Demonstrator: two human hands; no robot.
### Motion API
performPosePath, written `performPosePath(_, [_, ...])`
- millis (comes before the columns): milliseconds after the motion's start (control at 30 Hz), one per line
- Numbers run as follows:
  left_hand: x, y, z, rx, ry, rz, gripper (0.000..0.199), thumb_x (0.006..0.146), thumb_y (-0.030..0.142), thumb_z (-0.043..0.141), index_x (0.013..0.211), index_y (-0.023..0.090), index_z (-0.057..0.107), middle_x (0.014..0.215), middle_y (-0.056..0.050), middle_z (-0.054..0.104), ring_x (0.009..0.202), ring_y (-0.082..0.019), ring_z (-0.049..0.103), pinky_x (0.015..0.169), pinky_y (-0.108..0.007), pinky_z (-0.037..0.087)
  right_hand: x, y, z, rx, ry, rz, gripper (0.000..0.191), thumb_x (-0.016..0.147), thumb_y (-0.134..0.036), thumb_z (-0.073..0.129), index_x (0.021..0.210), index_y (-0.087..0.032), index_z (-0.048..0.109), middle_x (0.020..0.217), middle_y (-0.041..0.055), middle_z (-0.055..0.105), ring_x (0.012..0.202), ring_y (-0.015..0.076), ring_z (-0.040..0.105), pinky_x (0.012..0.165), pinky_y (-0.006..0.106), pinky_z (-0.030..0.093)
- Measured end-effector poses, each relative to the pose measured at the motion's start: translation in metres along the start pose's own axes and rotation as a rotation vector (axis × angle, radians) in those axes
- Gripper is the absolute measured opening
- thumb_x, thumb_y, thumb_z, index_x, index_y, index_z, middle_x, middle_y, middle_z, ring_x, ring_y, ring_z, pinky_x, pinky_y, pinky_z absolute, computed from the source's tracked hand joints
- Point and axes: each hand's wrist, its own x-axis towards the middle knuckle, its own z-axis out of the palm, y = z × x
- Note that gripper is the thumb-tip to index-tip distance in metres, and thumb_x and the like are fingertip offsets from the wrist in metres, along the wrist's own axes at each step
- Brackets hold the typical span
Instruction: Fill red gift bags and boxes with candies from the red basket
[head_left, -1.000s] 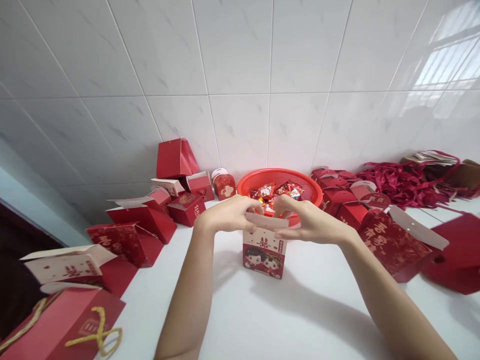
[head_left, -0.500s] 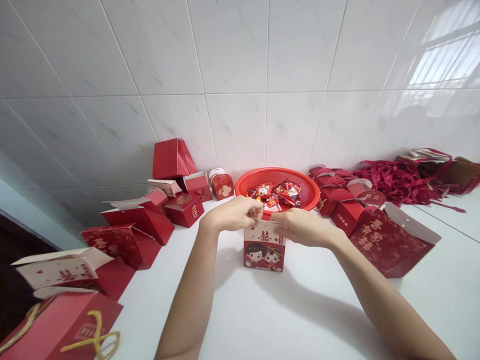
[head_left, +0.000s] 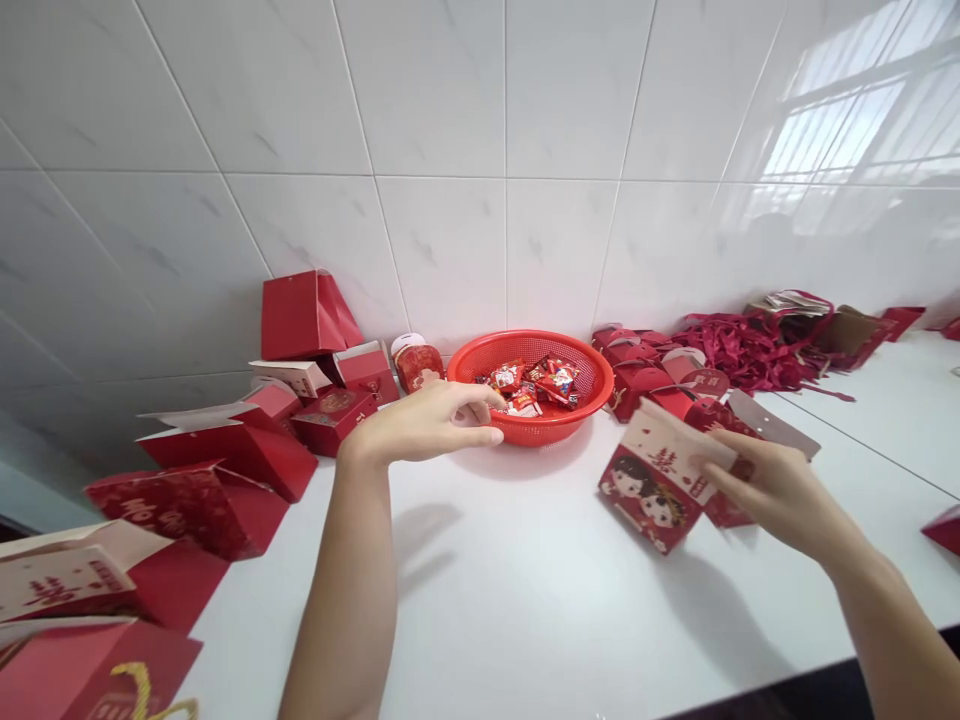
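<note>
My right hand [head_left: 772, 490] grips the top edge of a red and cream box [head_left: 652, 475] printed with two cartoon faces, between thumb and fingers. The box is tilted and raised off the white table [head_left: 517, 590], casting a shadow. My left hand [head_left: 435, 415] hovers with thumb and fingers apart, nothing between them, just in front of the red basket's left side. Inside that red plastic basket [head_left: 540, 432] lie several wrapped candies [head_left: 556, 380].
Several red boxes [head_left: 255, 440] line the left side of the table. More small boxes [head_left: 637, 375] stand right of the basket, near a heap of dark red ribbons [head_left: 739, 350]. A tiled wall [head_left: 442, 240] rises behind.
My right hand has carried the faces box to the right and tilted it. My left hand has let go of the box top and opened. The view has shifted rightward.
</note>
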Motion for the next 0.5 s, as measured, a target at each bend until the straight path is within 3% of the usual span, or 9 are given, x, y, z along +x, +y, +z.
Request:
performPosePath(100, [0.000, 0.000, 0.001, -0.001, 0.007, -0.037, 0.055, 0.082, 0.058, 0.057, 0.125, 0.024, 0.064, 0.110, -0.005, 0.072, 0.103, -0.024, 0.066, 0.080, -0.027, 0.051, -0.010, 0.033, -0.011, -0.069, 0.077, 0.139, 0.019, 0.085, -0.034, 0.050, 0.081, -0.022, 0.064, 0.057, 0.0040, 0.064, 0.049, 0.0234, 0.060, 0.051, 0.033, 0.044])
performPosePath(233, [-0.002, 0.003, 0.001, 0.009, 0.004, -0.046, 0.054, 0.083, 0.056, 0.057, 0.126, 0.025, 0.064, 0.109, -0.005, 0.072, 0.103, -0.024, 0.065, 0.077, -0.026, 0.050, -0.014, 0.061, -0.022, -0.189, 0.158, 0.165, 0.015, 0.085, -0.031, 0.051, 0.077, -0.024, 0.061, 0.050, 0.0038, 0.060, 0.050, 0.0258, 0.060, 0.052, 0.035, 0.042])
performPosePath(400, [-0.007, 0.005, 0.000, 0.004, 0.029, -0.009, 0.050, 0.084, 0.053, 0.058, 0.125, 0.024, 0.065, 0.108, -0.005, 0.073, 0.103, -0.024, 0.066, 0.083, -0.028, 0.050, -0.012, 0.076, -0.025, -0.310, 0.182, 0.174, 0.014, 0.082, -0.029, 0.052, 0.068, -0.028, 0.054, 0.054, 0.0050, 0.061, 0.050, 0.0272, 0.058, 0.050, 0.036, 0.039])
performPosePath(500, [-0.012, 0.004, -0.002, -0.020, 0.084, 0.015, 0.049, 0.084, 0.051, 0.059, 0.124, 0.022, 0.065, 0.113, -0.005, 0.072, 0.107, -0.024, 0.064, 0.088, -0.029, 0.050, -0.011, 0.072, -0.028, -0.353, 0.249, 0.191, 0.019, 0.084, -0.044, 0.057, 0.071, -0.031, 0.053, 0.060, 0.0071, 0.062, 0.050, 0.0293, 0.057, 0.045, 0.035, 0.034])
